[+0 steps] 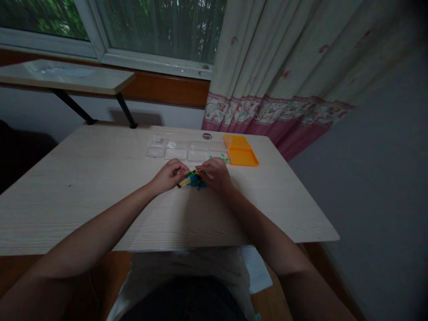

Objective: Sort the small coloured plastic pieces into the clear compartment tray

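Small coloured pieces (195, 180) between left hand (168, 175), right hand (216, 175).

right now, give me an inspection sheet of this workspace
surface: pale wood-grain table, with a round port near its far edge
job's things: pile of small coloured pieces, blue, green and yellow, between the hands
clutter: clear compartment tray; orange box beside it; a few loose green pieces by the tray
hands: left hand and right hand both rest fingertips on the pile; grip too small to tell
cables: nothing seen
surroundings: window behind, flowered curtain at the right, small side table under the window
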{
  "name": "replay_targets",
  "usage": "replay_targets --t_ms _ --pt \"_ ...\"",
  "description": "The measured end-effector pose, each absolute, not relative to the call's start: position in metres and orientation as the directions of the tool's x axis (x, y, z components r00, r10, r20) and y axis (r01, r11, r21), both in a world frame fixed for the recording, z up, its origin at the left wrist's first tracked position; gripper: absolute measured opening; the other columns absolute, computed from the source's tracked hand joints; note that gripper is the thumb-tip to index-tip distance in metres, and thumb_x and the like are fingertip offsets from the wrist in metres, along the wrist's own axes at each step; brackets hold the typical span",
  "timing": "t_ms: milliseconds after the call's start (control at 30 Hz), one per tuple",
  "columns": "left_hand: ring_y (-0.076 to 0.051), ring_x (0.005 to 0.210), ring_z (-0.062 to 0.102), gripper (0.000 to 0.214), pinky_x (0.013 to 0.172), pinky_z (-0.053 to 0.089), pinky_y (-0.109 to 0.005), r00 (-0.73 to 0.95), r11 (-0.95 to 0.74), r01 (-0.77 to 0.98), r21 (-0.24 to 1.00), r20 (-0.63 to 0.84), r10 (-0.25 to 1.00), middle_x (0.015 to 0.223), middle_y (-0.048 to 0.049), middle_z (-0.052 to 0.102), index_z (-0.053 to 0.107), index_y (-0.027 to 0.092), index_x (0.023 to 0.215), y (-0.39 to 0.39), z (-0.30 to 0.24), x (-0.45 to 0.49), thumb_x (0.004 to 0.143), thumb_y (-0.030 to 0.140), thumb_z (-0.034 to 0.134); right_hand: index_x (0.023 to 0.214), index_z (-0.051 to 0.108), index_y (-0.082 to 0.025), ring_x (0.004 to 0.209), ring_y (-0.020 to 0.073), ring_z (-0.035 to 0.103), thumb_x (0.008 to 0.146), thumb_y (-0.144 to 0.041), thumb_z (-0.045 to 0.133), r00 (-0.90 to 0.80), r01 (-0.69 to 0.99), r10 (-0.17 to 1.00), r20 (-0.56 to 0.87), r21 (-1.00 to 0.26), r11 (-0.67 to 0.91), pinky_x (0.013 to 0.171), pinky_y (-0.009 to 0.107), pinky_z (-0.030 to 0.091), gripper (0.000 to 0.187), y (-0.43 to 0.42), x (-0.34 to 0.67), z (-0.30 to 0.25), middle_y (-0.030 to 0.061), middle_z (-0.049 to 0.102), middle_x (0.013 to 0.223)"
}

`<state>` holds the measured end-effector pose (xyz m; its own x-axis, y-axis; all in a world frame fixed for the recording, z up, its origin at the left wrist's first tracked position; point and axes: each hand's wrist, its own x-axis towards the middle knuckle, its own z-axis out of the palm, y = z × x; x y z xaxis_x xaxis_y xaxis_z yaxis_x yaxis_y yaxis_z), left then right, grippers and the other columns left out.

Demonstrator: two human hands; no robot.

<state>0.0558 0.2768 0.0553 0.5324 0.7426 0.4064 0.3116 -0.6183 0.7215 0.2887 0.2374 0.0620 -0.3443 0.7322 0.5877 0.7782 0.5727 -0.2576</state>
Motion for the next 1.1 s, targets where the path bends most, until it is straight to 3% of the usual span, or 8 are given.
replay_targets --t_ms 133,267,633,867,1000,1100 --pt "-0.015 0.080 0.058 0.033 0.062 0.057 -0.026 0.516 -0.490 0.234 0.840 0.320 0.794 0.089 -0.0052 0.056 0.068 0.017 0.090 0.270 0.058 0.059 0.089 0.048 0.059 0.112 0.071 -0.031 0.099 0.0211 0.057 0.093 -0.038 0.058 -0.406 0.764 0.703 0.584 -0.205 0.611 0.093 0.038 0.038 0.025 0.229 0.277 0.063 0.0029 0.071 0.095" --pt "-0.012 0.071 0.058 0.035 0.049 0.056 -0.021 0.543 -0.364 0.158 0.918 0.228 0.808 0.088 -0.0043 0.053 0.067 0.016 0.092 0.267 0.059 0.061 0.087 0.050 0.062 0.106 0.073 -0.031 0.100 0.0205 0.058 0.095 -0.036 0.055 -0.393 0.765 0.690 0.608 -0.200 0.612 0.096 0.039 0.038 0.021 0.226 0.274 0.063 0.0025 0.072 0.094" --pt "-0.011 0.066 0.059 0.035 0.050 0.058 -0.022 0.548 -0.215 0.111 0.970 0.121 0.828 0.087 -0.0035 0.055 0.070 0.016 0.089 0.269 0.054 0.058 0.085 0.051 0.065 0.092 0.074 -0.029 0.098 0.0185 0.059 0.096 -0.034 0.056 -0.411 0.770 0.621 0.668 -0.111 0.629 0.097 0.037 0.037 0.020 0.222 0.273 0.065 0.0009 0.073 0.091" --pt "-0.012 0.069 0.059 0.031 0.055 0.055 -0.024 0.492 -0.291 0.154 0.944 0.182 0.852 0.088 -0.0038 0.056 0.073 0.018 0.090 0.270 0.053 0.060 0.084 0.048 0.066 0.090 0.074 -0.027 0.095 0.0186 0.058 0.094 -0.031 0.058 -0.398 0.755 0.577 0.714 -0.102 0.647 0.094 0.037 0.038 0.017 0.224 0.273 0.063 0.0018 0.072 0.088" --pt "-0.016 0.082 0.060 0.029 0.074 0.052 -0.030 0.432 -0.486 0.245 0.839 0.354 0.829 0.088 -0.0057 0.063 0.074 0.018 0.093 0.279 0.055 0.053 0.090 0.043 0.060 0.091 0.075 -0.027 0.093 0.0203 0.059 0.094 -0.033 0.057 -0.290 0.797 0.656 0.697 -0.204 0.569 0.090 0.038 0.039 0.019 0.234 0.289 0.063 0.0027 0.072 0.086" --pt "-0.017 0.082 0.058 0.028 0.075 0.048 -0.030 0.381 -0.557 0.332 0.761 0.432 0.817 0.083 -0.0056 0.063 0.075 0.018 0.091 0.290 0.053 0.045 0.090 0.040 0.058 0.091 0.075 -0.025 0.092 0.0211 0.058 0.094 -0.036 0.056 -0.146 0.847 0.716 0.683 -0.288 0.447 0.089 0.038 0.039 0.022 0.249 0.316 0.060 0.0035 0.072 0.086"
